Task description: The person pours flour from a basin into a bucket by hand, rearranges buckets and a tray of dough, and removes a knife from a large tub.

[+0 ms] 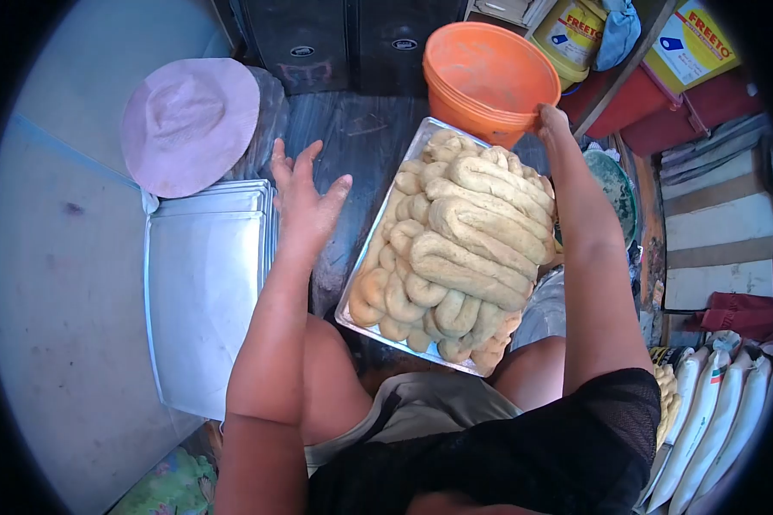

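My left hand (pixel 307 199) is raised with fingers spread, holding nothing, between a stack of metal trays and a loaded tray. My right hand (pixel 553 125) grips the right rim of an orange plastic tub (pixel 491 70), which tilts so that its floury inside shows; some of those fingers are hidden. Just below the tub, a metal baking tray (pixel 362 273) sits in front of my knees, heaped with long folded ropes of dough (pixel 481 227). Smaller looped dough pieces lie beneath and around the ropes.
A pink hat (pixel 191 120) lies beyond the stacked trays (pixel 204 292) at left. Dark cabinets (pixel 305 51) stand behind. Yellow buckets (pixel 573 34) and red bins are at upper right, a green basin (pixel 611 193) behind my right arm, and filled white bags (pixel 709 421) at lower right.
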### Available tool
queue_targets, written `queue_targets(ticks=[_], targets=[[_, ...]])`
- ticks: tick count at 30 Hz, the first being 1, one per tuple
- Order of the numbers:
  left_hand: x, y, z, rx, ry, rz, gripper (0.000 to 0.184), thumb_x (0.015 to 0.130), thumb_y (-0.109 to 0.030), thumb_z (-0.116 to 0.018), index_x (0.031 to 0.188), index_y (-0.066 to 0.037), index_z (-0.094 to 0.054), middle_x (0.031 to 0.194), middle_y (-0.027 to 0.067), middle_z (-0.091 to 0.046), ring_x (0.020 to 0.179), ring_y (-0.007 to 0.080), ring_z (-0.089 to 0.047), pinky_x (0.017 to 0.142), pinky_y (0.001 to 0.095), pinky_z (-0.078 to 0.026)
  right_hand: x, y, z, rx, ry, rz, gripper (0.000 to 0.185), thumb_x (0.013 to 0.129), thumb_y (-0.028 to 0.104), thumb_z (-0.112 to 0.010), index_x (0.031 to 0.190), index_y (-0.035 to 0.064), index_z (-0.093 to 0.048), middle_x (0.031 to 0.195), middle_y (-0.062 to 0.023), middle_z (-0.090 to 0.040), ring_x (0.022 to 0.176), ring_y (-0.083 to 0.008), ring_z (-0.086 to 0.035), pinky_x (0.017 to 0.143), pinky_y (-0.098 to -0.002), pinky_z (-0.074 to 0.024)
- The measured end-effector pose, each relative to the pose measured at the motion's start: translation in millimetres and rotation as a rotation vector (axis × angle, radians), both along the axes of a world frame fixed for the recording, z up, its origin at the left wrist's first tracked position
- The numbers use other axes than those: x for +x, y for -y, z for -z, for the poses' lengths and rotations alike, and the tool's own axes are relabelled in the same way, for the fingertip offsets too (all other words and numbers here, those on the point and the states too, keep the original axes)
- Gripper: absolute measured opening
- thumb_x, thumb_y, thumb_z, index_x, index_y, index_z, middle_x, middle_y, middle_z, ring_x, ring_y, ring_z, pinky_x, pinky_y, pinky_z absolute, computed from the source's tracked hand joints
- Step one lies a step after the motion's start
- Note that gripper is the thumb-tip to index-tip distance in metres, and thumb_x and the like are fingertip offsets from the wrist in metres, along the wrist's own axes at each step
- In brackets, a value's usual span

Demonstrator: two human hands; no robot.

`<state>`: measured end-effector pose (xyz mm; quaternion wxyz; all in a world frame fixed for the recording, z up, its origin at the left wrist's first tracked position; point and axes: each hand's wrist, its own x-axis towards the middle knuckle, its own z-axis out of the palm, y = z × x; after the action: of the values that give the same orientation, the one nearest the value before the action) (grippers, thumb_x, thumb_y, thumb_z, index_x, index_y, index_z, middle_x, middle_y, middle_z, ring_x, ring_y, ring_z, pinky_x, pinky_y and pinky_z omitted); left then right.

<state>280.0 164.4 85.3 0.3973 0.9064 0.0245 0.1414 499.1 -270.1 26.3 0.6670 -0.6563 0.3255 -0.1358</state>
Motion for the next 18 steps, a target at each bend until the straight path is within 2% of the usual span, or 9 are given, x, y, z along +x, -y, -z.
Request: queue_targets(ticks=[2, 5, 8, 11, 14, 15, 17, 18], targets=[[-0.7, -1.7, 1.1, -0.013, 0.014, -0.012, 0.058, 0.075, -0.021, -0.071, 0.126, -0.011, -0.046, 0.144, 0.0210, -0.012, 0.127, 0.0388, -0.032, 0.102, 0.0408, -0.033, 12.5, -21.4, -20.9, 0.006, 0.060, -0.083, 0.021, 0.074, 0.002, -0.057, 0.094, -0.0047, -0.057, 0.085, -0.0148, -0.062, 0.065, -0.0292, -0.064, 0.057, -0.0480, -0.0554], [0.4, -4.5, 4.1, -0.036, 0.055, -0.007, 0.060, 0.074, -0.024, -0.071, 0.127, -0.011, -0.045, 0.145, 0.0206, -0.012, 0.127, 0.0387, -0.031, 0.099, 0.0544, -0.026, 45.9, -50.6, -36.3, 0.021, 0.129, -0.215, 0.024, 0.073, 0.002, -0.059, 0.096, -0.0056, -0.057, 0.087, -0.0161, -0.062, 0.068, -0.0301, -0.065, 0.056, -0.0487, -0.0552], [0.6, -1.9, 0.0, 0.056, 0.037, -0.067, 0.060, 0.073, -0.022, -0.072, 0.126, -0.011, -0.046, 0.144, 0.0213, -0.013, 0.125, 0.0382, -0.034, 0.101, 0.0475, -0.030, 39.2, -102.2, -60.9, 0.061, 0.204, -0.309, 0.022, 0.077, 0.002, -0.054, 0.098, -0.0060, -0.056, 0.089, -0.0173, -0.061, 0.072, -0.0306, -0.065, 0.058, -0.0478, -0.0563], [-0.1, -2.0, -2.2, 0.021, 0.069, -0.065, 0.059, 0.074, -0.022, -0.071, 0.126, -0.012, -0.046, 0.145, 0.0211, -0.013, 0.126, 0.0380, -0.033, 0.100, 0.0516, -0.028, 24.1, -165.7, -83.1, 0.119, 0.238, -0.381, 0.022, 0.080, 0.001, -0.050, 0.101, -0.0049, -0.056, 0.092, -0.0172, -0.062, 0.077, -0.0315, -0.066, 0.062, -0.0506, -0.0562], [-0.7, -4.7, -4.8, 0.030, 0.094, -0.103, 0.057, 0.075, -0.021, -0.070, 0.126, -0.012, -0.046, 0.145, 0.0211, -0.013, 0.128, 0.0382, -0.030, 0.099, 0.0523, -0.027, 78.6, -196.1, -22.8, 0.290, 0.267, -0.363, 0.029, 0.080, -0.001, -0.045, 0.109, -0.0023, -0.052, 0.104, -0.0193, -0.059, 0.085, -0.0362, -0.063, 0.069, -0.0569, -0.0532], [0.3, -6.3, -3.9, 0.029, 0.094, -0.125, 0.057, 0.075, -0.021, -0.069, 0.126, -0.012, -0.046, 0.145, 0.0213, -0.013, 0.128, 0.0383, -0.029, 0.099, 0.0525, -0.026, 98.1, -208.1, 5.9, 0.410, 0.257, -0.280, 0.029, 0.078, 0.004, -0.054, 0.107, -0.0008, -0.053, 0.098, -0.0182, -0.058, 0.081, -0.0332, -0.063, 0.056, -0.0518, -0.0525], [3.0, -11.1, -2.4, 0.031, 0.097, -0.166, 0.057, 0.075, -0.022, -0.069, 0.126, -0.011, -0.046, 0.145, 0.0216, -0.013, 0.129, 0.0384, -0.027, 0.099, 0.0528, -0.026, 41.4, -266.7, -8.5, 0.344, 0.112, -0.014, 0.030, 0.079, 0.011, -0.058, 0.107, 0.0032, -0.052, 0.094, -0.0141, -0.059, 0.084, -0.0291, -0.059, 0.076, -0.0378, -0.0498], [2.5, -13.4, -3.7, 0.026, 0.099, -0.174, 0.058, 0.075, -0.023, -0.069, 0.127, -0.011, -0.046, 0.144, 0.0215, -0.013, 0.129, 0.0386, -0.028, 0.099, 0.0528, -0.026, 22.4, -289.9, -3.5, 0.256, -0.016, 0.084, 0.033, 0.081, 0.016, -0.055, 0.111, 0.0039, -0.049, 0.103, -0.0142, -0.057, 0.093, -0.0296, -0.057, 0.082, -0.0386, -0.0468]])
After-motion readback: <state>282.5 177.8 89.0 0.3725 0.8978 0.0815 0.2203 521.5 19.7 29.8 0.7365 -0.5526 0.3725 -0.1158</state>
